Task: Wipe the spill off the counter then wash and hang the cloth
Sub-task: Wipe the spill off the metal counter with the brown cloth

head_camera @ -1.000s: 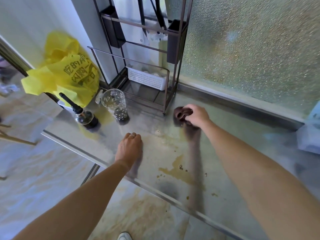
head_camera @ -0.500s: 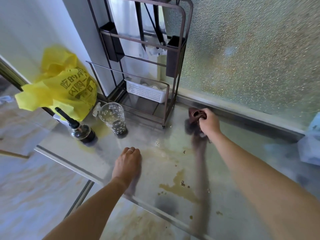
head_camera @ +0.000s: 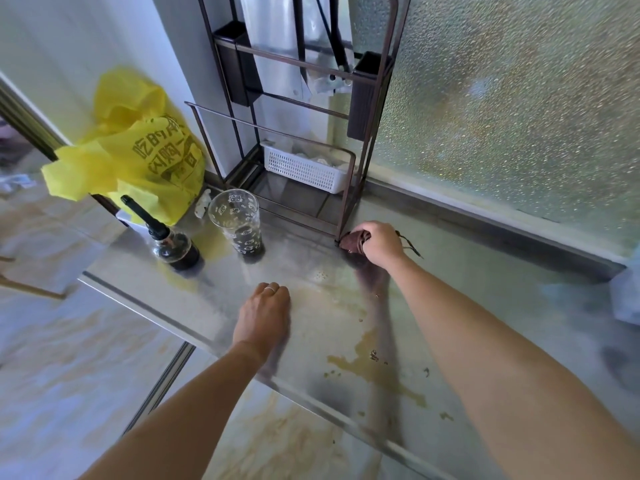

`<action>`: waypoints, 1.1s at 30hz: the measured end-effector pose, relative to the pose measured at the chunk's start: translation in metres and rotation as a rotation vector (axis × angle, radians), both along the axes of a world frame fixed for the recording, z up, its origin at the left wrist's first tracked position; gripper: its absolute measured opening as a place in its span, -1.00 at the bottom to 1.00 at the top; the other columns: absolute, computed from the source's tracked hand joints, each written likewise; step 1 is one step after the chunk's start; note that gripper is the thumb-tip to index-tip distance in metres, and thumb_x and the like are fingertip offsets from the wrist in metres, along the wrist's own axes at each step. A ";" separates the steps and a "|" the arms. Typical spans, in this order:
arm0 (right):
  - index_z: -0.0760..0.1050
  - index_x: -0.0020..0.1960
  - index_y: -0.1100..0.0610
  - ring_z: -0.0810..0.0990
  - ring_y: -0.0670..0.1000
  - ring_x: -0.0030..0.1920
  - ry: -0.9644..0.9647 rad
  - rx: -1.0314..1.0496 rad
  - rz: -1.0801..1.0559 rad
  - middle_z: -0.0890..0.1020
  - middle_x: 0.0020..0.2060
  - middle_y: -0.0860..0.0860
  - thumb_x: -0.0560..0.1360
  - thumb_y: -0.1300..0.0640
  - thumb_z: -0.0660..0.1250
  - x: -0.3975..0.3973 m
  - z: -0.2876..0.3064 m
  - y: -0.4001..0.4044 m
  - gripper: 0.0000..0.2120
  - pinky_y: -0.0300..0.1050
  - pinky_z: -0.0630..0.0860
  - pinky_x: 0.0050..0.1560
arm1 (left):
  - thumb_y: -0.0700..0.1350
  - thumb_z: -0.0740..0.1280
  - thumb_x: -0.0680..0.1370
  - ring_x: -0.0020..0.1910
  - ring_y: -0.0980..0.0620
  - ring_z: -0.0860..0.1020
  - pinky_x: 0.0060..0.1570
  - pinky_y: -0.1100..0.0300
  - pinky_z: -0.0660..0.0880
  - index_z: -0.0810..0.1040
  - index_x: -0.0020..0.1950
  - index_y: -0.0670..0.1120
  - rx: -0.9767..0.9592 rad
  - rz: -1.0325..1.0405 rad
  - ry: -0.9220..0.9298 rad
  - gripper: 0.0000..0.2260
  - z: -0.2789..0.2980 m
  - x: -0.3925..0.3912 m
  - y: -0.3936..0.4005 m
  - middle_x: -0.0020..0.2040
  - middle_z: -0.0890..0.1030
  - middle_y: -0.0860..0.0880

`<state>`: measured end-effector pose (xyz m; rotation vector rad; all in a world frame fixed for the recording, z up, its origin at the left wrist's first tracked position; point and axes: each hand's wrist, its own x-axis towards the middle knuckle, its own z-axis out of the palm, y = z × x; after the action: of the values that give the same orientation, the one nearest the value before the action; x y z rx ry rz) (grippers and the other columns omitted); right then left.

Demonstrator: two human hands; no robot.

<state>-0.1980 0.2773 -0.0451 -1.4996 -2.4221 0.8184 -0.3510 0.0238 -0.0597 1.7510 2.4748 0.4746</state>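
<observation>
A brownish-yellow spill (head_camera: 375,368) with small crumbs lies on the steel counter (head_camera: 485,306), near its front edge. My right hand (head_camera: 381,242) is shut on a bunched dark brown cloth (head_camera: 351,241), pressed on the counter right at the front foot of the metal rack (head_camera: 348,188), well behind the spill. My left hand (head_camera: 265,311) rests flat on the counter, palm down, left of the spill, holding nothing.
A clear patterned cup (head_camera: 237,220) with dark liquid and a small dark bottle (head_camera: 169,242) stand at the left. Behind them sits a yellow plastic bag (head_camera: 138,154). The rack holds a white basket (head_camera: 304,168). Frosted glass (head_camera: 502,98) runs along the back.
My right hand has moved with the cloth toward the back, then left up to the rack's front foot. My left hand has stayed flat on the counter.
</observation>
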 end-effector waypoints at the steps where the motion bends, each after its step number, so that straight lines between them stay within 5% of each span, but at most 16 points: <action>1: 0.72 0.02 0.00 0.66 0.14 0.02 -0.012 -0.001 0.010 0.74 0.01 0.05 0.43 0.37 0.20 0.001 0.001 -0.003 -0.58 -0.10 0.58 0.01 | -0.22 0.42 0.49 -0.15 -0.14 0.56 -0.36 0.04 0.51 0.54 -0.22 -0.11 -0.006 0.003 0.000 -0.88 0.000 0.000 0.000 -0.25 0.57 -0.06; 10: 0.70 -0.02 -0.07 0.64 0.17 -0.03 -0.046 -0.011 0.132 0.72 -0.06 0.05 0.37 0.40 0.13 0.024 -0.001 -0.039 -0.49 -0.01 0.60 -0.04 | -0.21 0.41 0.50 -0.13 -0.13 0.56 -0.35 0.03 0.50 0.55 -0.22 -0.10 -0.054 0.021 -0.012 -0.89 0.002 0.001 0.001 -0.25 0.57 -0.05; 22: 0.70 0.13 -0.01 0.58 0.13 0.22 -0.152 -0.223 0.261 0.68 0.20 0.03 0.42 0.38 0.08 0.070 0.023 -0.103 -0.45 -0.03 0.52 0.23 | -0.22 0.34 0.55 -0.09 -0.11 0.55 -0.28 0.02 0.55 0.57 -0.17 -0.12 -0.093 0.036 -0.023 -0.90 0.007 0.007 -0.001 -0.22 0.57 -0.06; 25: 0.72 0.11 0.03 0.59 0.11 0.22 -0.074 -0.294 0.121 0.70 0.17 0.04 0.40 0.39 0.10 0.078 0.031 -0.099 -0.46 -0.22 0.44 0.17 | -0.21 0.32 0.55 -0.05 -0.11 0.54 -0.23 0.01 0.55 0.58 -0.15 -0.12 -0.115 0.048 -0.029 -0.91 0.007 0.007 -0.002 -0.19 0.58 -0.06; 29: 0.70 0.13 0.09 0.59 0.12 0.14 0.122 -0.213 -0.219 0.70 0.13 0.08 0.44 0.40 0.14 0.085 0.041 -0.086 -0.53 -0.22 0.39 0.07 | -0.23 0.30 0.55 -0.01 -0.10 0.54 -0.13 -0.01 0.56 0.59 -0.10 -0.13 -0.148 0.059 -0.056 -0.91 0.010 0.008 0.000 -0.14 0.58 -0.07; 33: 0.65 0.18 0.02 0.60 0.22 0.09 0.055 -0.113 -0.356 0.65 0.12 0.17 0.45 0.33 0.18 0.079 0.025 -0.077 -0.56 -0.12 0.47 0.00 | -0.27 0.29 0.56 -0.03 -0.12 0.53 -0.06 0.01 0.52 0.55 -0.06 -0.13 -0.101 0.090 -0.022 -0.93 0.013 0.016 -0.013 -0.09 0.57 -0.09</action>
<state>-0.1187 0.2007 -0.0198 -1.8498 -2.0123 0.9119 -0.3347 0.0111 -0.0467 1.5945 2.5232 0.3661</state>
